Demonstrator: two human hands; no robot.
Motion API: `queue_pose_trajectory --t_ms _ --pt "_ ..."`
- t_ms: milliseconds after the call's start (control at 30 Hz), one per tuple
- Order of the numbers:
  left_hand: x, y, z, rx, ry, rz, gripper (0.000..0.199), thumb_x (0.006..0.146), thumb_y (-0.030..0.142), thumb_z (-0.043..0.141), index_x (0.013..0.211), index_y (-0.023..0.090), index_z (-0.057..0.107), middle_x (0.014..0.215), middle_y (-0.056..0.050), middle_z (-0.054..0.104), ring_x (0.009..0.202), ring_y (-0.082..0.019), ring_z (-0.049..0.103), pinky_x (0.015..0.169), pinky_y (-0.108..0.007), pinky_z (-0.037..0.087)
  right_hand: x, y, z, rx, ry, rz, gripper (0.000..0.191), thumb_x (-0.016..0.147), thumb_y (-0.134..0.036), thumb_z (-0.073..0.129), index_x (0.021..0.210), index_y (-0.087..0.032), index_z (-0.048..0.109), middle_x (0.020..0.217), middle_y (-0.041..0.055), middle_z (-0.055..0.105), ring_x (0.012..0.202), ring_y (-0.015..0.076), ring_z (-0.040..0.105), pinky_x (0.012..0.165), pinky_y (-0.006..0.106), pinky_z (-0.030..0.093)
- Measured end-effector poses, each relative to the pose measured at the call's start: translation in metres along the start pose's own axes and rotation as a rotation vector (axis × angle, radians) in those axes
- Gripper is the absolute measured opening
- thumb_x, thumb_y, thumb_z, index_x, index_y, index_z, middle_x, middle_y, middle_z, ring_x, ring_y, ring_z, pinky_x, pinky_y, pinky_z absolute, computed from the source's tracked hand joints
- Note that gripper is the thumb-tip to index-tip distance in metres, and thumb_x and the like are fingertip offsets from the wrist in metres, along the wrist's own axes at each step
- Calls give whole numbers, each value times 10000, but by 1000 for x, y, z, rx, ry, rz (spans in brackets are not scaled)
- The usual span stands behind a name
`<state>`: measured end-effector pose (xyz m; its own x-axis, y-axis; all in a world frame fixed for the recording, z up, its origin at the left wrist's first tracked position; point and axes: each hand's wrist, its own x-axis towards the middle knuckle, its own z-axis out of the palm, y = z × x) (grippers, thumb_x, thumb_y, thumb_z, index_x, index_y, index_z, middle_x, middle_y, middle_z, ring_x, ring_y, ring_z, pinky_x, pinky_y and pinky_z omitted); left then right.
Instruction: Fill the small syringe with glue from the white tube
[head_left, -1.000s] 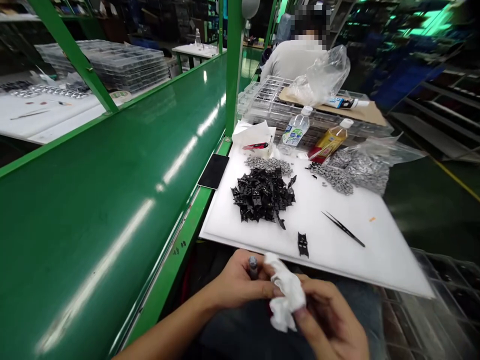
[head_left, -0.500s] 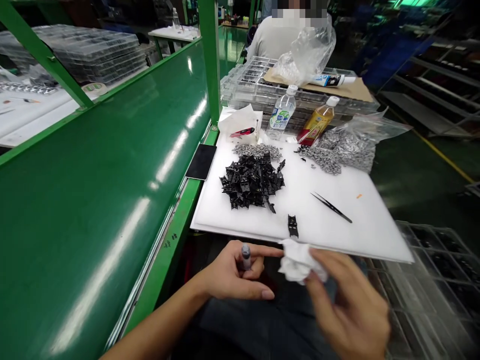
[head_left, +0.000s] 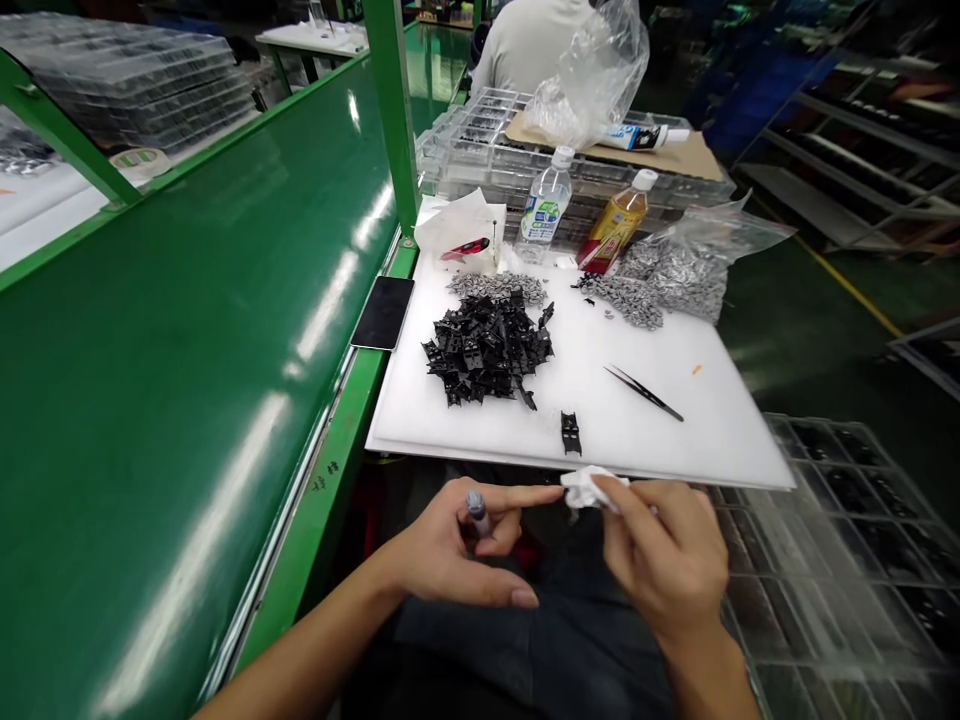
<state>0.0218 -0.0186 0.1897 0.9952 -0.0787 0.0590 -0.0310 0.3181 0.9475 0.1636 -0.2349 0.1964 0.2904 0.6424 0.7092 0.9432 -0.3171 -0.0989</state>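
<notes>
Since the earlier picture, the white tissue (head_left: 591,490) has gone into a smaller bunch, and it now sits just below the near edge of the white plastic board (head_left: 660,440).

The right hand (head_left: 664,555) holds the tissue in a pinch. Its fingers curl in and press on it. The left hand (head_left: 450,545) grips a small tube (head_left: 477,513) with a grey top, which stands up between its fingers. Its pointing finger (head_left: 517,495) sticks out straight to the tissue. It touches the tissue or is just beside it; I cannot tell which.

Both hands are below the near edge of the board. On the board, a big pile of black plastic parts (head_left: 486,345) lies in the middle. One black part (head_left: 571,433) lies alone near the near edge, and black tweezers (head_left: 643,392) lie to the right of it. A small pile of grey metal bits (head_left: 496,287) is at the far edge, and another pile of grey metal bits (head_left: 619,300) spills by a clear bag (head_left: 686,275) at the far right corner.

Past the far edge stand a water bottle (head_left: 545,205) and a bottle of orange drink (head_left: 613,225). A red cutter (head_left: 466,248) lies on white paper (head_left: 457,225) at the far left corner. A black phone (head_left: 382,312) lies just left of the board, on the green bench (head_left: 187,400). Far past the board, a person in a pale shirt (head_left: 525,45) sits with their back turned.
</notes>
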Motion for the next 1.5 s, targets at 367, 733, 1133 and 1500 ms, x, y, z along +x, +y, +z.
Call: queue_pose_trajectory --t_ms 367,733,1133,1500 --pt "7 -2 3 164 26 69 602 714 357 968 608 203 396 619 99 293 596 -59 221 544 -250 198 4 -34 1 268 -175 -63 743 915 41 662 1593 -245 557 906 51 620 775 180 575 652 324 480" --pt "8 -2 9 -815 -120 -201 659 899 330 713 1519 132 606 685 67 415 510 -80 302 491 -255 206 -5 -2 -3 358 -54 399 266 963 -95 700 1182 -228 772 936 24 654 788 151 636 693 299 498" --pt "8 -1 9 -918 -105 -216 692 915 424 607 1527 103 591 763 28 444 558 -100 365 516 -259 219 -13 -11 15 605 -84 725 165 986 -300 723 1140 -239 719 999 17 724 868 183 673 761 299 517" --pt "11 -21 8 -641 68 -143 460 1038 430 617 1266 50 743 613 -26 631 425 -128 596 401 -190 444 91 90 40 169 -15 576 345 1028 -496 580 1195 -199 637 1028 70 699 789 205 602 743 352 481"
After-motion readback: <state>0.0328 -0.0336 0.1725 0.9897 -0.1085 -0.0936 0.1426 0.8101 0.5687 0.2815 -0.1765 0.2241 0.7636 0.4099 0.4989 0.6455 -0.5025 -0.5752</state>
